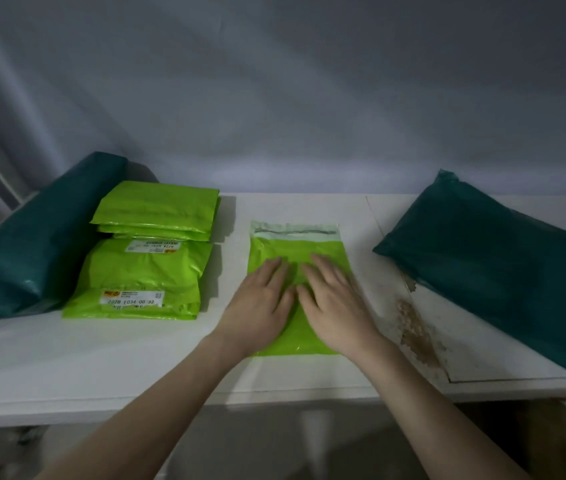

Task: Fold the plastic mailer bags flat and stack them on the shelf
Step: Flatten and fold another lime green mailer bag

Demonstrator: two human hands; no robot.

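A lime-green mailer bag (297, 249) lies flat on the white shelf (136, 368), its pale adhesive flap pointing away from me. My left hand (260, 303) and my right hand (335, 303) press down on it side by side, fingers straight and spread. To the left sit two stacks of folded green mailers: a near stack (139, 278) with white shipping labels, and a far stack (158, 211) behind it.
A dark teal mailer package (32, 244) leans at the far left, beside the green stacks. Another dark teal package (503, 265) lies at the right. The shelf top has a chipped, brown worn patch (413, 327) right of my hands. A grey wall stands behind.
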